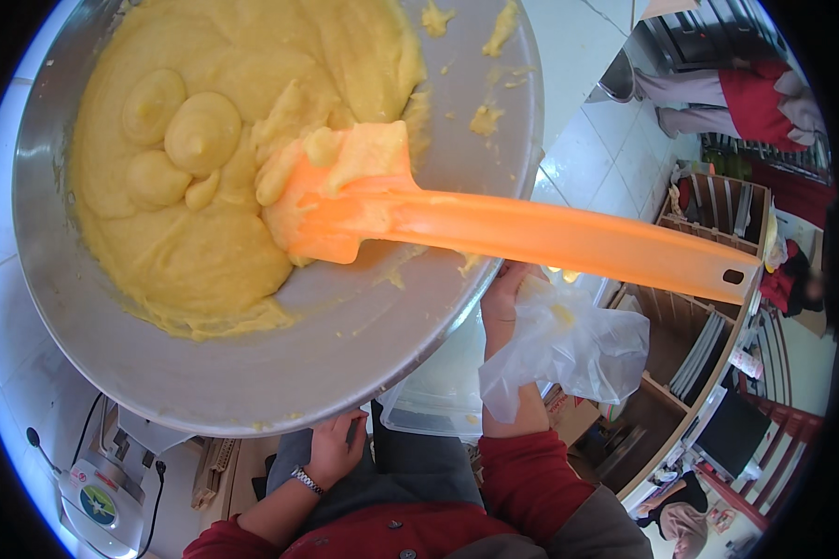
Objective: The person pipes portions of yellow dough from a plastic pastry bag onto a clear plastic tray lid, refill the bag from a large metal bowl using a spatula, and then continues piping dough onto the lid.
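Observation:
A large steel bowl fills the upper left, holding thick yellow batter. An orange spatula lies with its smeared blade in the batter and its handle across the right rim. Beside that rim is my right hand, its fingers partly hidden, closed on a clear plastic bag. The bag has yellow smears and hangs over my right forearm. My left hand is by the bowl's near rim, a wristwatch on its wrist. The bowl covers most of its fingers, so its grip cannot be told.
Under the bowl's near right side is a clear plastic tub. A white device with a cable sits at lower left. Wooden shelving runs along the right. Another person in red stands at upper right, and another is at lower right.

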The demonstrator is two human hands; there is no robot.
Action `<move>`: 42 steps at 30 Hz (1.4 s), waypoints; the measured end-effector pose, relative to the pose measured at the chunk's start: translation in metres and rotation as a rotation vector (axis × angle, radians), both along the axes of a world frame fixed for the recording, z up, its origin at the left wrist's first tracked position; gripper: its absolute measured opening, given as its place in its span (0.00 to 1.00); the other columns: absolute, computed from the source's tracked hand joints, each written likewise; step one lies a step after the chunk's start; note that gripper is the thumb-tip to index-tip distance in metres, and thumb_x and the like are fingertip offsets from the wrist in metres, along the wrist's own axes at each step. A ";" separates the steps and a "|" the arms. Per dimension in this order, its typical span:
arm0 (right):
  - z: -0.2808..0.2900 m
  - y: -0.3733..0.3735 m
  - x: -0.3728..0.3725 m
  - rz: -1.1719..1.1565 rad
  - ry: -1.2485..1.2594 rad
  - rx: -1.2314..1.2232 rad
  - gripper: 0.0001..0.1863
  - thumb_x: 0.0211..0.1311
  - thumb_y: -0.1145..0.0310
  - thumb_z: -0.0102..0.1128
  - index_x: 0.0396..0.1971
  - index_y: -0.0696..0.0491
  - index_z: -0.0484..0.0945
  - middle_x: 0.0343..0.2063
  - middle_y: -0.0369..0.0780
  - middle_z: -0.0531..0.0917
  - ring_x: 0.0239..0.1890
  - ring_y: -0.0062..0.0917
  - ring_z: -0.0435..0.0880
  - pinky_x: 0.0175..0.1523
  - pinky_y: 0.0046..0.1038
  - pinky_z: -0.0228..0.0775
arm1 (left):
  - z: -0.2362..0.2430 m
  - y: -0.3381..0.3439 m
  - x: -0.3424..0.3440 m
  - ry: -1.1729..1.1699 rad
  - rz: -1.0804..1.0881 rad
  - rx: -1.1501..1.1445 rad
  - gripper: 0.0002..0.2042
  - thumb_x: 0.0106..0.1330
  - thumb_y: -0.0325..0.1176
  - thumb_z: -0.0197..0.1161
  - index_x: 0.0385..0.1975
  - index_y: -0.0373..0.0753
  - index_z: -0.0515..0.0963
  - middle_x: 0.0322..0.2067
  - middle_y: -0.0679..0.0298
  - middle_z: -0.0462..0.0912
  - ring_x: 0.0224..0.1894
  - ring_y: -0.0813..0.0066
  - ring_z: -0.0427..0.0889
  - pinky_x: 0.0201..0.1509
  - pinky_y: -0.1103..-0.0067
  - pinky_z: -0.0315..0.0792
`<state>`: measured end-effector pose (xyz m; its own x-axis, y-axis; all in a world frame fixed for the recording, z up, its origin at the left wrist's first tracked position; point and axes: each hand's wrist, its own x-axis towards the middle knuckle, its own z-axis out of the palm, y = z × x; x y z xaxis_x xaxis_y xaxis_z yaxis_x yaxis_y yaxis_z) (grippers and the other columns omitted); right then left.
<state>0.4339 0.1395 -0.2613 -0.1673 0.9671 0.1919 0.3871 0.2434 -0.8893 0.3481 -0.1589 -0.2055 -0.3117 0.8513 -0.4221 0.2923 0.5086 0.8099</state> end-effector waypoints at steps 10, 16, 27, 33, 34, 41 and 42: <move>-0.002 0.002 0.001 -0.017 0.006 0.026 0.22 0.67 0.61 0.36 0.12 0.54 0.55 0.08 0.32 0.57 0.12 0.16 0.55 0.19 0.20 0.49 | -0.016 -0.005 0.003 0.065 -0.006 0.014 0.07 0.52 0.23 0.58 0.30 0.39 0.72 0.28 0.62 0.76 0.34 0.64 0.75 0.43 0.71 0.62; -0.001 -0.003 0.004 -0.060 0.056 0.051 0.22 0.66 0.61 0.36 0.12 0.54 0.55 0.08 0.32 0.57 0.12 0.16 0.55 0.18 0.20 0.48 | -0.016 -0.007 0.002 0.000 0.033 -0.033 0.07 0.52 0.23 0.58 0.30 0.39 0.72 0.28 0.62 0.76 0.34 0.65 0.75 0.42 0.71 0.62; 0.037 0.005 0.005 -0.385 0.830 -0.278 0.24 0.65 0.59 0.40 0.09 0.49 0.51 0.07 0.31 0.51 0.11 0.18 0.46 0.18 0.21 0.45 | -0.031 -0.012 0.005 0.075 0.017 -0.071 0.04 0.54 0.25 0.58 0.29 0.38 0.73 0.27 0.61 0.76 0.32 0.65 0.75 0.40 0.72 0.63; 0.060 0.011 0.018 -0.453 1.144 -0.324 0.25 0.63 0.59 0.40 0.07 0.47 0.48 0.06 0.31 0.49 0.11 0.17 0.46 0.18 0.21 0.45 | -0.030 -0.011 0.005 0.093 -0.001 -0.081 0.04 0.56 0.26 0.57 0.30 0.38 0.74 0.27 0.61 0.77 0.32 0.65 0.76 0.40 0.73 0.63; 0.067 0.011 0.020 -0.395 1.222 -0.299 0.25 0.63 0.59 0.40 0.07 0.47 0.48 0.06 0.31 0.49 0.10 0.17 0.47 0.18 0.21 0.44 | -0.030 -0.010 0.005 0.087 0.005 -0.089 0.04 0.56 0.26 0.57 0.30 0.38 0.74 0.27 0.61 0.77 0.32 0.65 0.76 0.40 0.73 0.64; 0.119 0.013 0.052 -0.653 1.549 -0.377 0.24 0.57 0.59 0.45 0.06 0.45 0.48 0.06 0.29 0.49 0.09 0.15 0.47 0.16 0.19 0.43 | -0.031 -0.008 -0.001 0.073 -0.015 -0.107 0.04 0.56 0.27 0.57 0.31 0.38 0.74 0.28 0.59 0.77 0.32 0.64 0.76 0.40 0.73 0.66; 0.125 0.012 0.059 -0.657 1.581 -0.358 0.24 0.57 0.60 0.45 0.06 0.45 0.48 0.06 0.29 0.49 0.09 0.15 0.47 0.16 0.18 0.43 | -0.030 -0.006 -0.003 0.087 -0.039 -0.105 0.04 0.56 0.27 0.57 0.31 0.38 0.74 0.28 0.59 0.77 0.32 0.64 0.76 0.40 0.73 0.66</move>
<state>0.4932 0.1518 -0.1365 0.3561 0.8188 -0.4502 -0.8844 0.1397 -0.4453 0.3454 -0.1645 -0.2355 -0.3185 0.8159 -0.4825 0.3800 0.5763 0.7235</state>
